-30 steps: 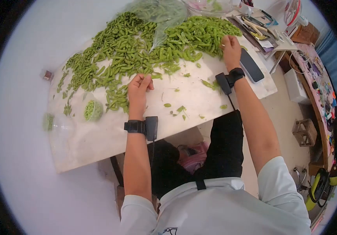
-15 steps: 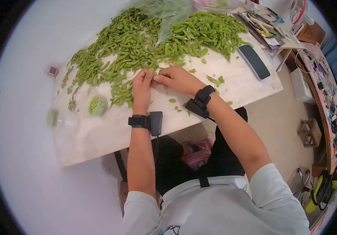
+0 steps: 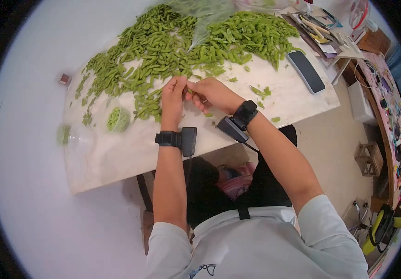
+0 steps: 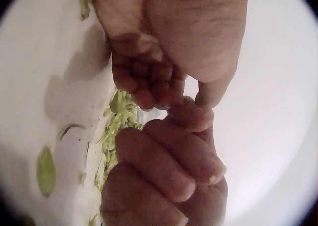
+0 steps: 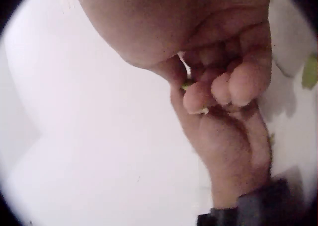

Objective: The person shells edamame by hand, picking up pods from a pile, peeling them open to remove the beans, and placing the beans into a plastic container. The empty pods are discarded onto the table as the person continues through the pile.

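Over the table, my left hand [image 3: 172, 97] and right hand [image 3: 214, 95] meet at the fingertips. A sliver of green soybean pod [image 5: 186, 86] shows between the right thumb and index finger in the right wrist view; the fingers hide the rest. Both hands have curled fingers and pinch at this pod. In the left wrist view, the left hand [image 4: 184, 32] is above and the right hand's fingers [image 4: 154, 161] curl in from below. Just beyond the hands spreads a heap of green pods [image 3: 154, 65].
A clear cup of shelled green beans [image 3: 118, 120] stands left of the left hand, beside another clear container [image 3: 75, 137]. A phone [image 3: 306, 72] lies at the right. A plastic bag [image 3: 205, 18] covers part of the heap. Loose pods [image 3: 262, 91] and scraps lie on the table [image 3: 130, 158].
My right hand has come from the right part of the heap, near the phone, leftward to the left hand. Since half a second ago both hands have stayed together, with the right fingers shifting slightly.
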The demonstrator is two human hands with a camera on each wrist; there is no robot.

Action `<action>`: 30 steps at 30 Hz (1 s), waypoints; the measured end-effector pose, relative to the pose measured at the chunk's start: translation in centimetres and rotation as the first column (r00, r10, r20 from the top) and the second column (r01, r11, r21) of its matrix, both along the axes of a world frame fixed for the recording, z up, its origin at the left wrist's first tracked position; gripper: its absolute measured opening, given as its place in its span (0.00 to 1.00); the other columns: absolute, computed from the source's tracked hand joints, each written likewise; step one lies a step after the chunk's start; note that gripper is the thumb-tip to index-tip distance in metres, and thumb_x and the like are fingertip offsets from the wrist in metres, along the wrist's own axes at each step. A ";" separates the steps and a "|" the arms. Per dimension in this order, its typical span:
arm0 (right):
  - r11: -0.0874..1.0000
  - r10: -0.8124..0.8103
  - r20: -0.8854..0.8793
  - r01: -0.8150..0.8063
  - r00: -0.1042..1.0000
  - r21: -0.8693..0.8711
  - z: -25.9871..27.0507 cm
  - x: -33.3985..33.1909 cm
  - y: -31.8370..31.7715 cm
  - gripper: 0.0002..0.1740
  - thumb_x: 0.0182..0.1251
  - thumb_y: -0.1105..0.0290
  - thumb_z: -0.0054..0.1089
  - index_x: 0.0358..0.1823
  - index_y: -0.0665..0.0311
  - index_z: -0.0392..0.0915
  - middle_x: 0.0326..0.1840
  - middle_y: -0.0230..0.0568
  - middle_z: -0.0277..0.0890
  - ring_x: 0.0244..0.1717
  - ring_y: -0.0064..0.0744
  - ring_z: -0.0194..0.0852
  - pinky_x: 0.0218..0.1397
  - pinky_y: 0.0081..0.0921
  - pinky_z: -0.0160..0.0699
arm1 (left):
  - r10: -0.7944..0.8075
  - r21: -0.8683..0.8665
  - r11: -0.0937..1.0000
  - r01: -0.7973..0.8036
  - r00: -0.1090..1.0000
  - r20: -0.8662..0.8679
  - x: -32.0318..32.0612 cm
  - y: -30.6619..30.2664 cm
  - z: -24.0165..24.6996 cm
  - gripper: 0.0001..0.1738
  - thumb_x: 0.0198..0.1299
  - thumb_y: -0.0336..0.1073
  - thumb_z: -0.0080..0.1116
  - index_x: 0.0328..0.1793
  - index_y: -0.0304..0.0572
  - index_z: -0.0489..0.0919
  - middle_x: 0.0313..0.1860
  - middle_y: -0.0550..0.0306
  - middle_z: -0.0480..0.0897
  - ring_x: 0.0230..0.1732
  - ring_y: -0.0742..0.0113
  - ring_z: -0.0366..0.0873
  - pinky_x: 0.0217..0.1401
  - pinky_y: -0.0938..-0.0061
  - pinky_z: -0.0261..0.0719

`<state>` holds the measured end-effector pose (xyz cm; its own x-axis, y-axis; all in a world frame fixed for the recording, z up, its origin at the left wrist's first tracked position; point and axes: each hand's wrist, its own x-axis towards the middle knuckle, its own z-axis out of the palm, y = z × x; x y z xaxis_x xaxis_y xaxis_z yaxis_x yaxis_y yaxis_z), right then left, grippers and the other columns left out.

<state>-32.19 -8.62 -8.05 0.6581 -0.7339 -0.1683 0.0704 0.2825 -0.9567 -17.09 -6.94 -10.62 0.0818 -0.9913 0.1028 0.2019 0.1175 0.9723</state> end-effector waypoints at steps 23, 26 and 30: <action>0.857 -0.155 -0.197 0.032 0.968 -0.515 -1.6 -0.7 -1.4 0.25 0.69 0.54 0.46 0.25 0.69 0.76 0.15 0.37 0.71 0.16 0.25 0.66 0.24 0.25 0.67 | 0.029 -0.027 0.999 -0.026 0.991 0.129 0.2 -1.0 -1.0 0.16 0.64 0.41 0.53 0.36 0.35 0.81 0.23 0.65 0.76 0.24 0.80 0.68 0.29 0.85 0.65; 0.850 -0.172 -0.189 0.049 0.967 -0.524 -2.4 -0.7 -1.8 0.26 0.69 0.53 0.47 0.22 0.68 0.74 0.13 0.35 0.68 0.15 0.24 0.64 0.23 0.24 0.64 | 0.015 -0.016 1.000 -0.013 0.990 0.141 0.3 -0.8 -0.7 0.16 0.65 0.42 0.52 0.38 0.35 0.81 0.24 0.64 0.76 0.24 0.79 0.68 0.29 0.85 0.65; 0.840 -0.144 -0.163 0.033 0.976 -0.542 -2.4 -0.9 -1.7 0.25 0.69 0.53 0.47 0.20 0.67 0.73 0.11 0.31 0.65 0.15 0.22 0.60 0.21 0.24 0.60 | 0.017 0.009 1.000 -0.018 0.988 0.154 0.0 -0.5 -0.2 0.15 0.64 0.41 0.52 0.38 0.35 0.81 0.23 0.64 0.76 0.24 0.79 0.68 0.29 0.85 0.65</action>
<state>-33.07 -10.36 -10.48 0.5820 -0.7989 0.1519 -0.1275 -0.2741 -0.9532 -17.06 -7.48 -10.86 0.0830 -0.9910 0.1054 0.0481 0.1097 0.9928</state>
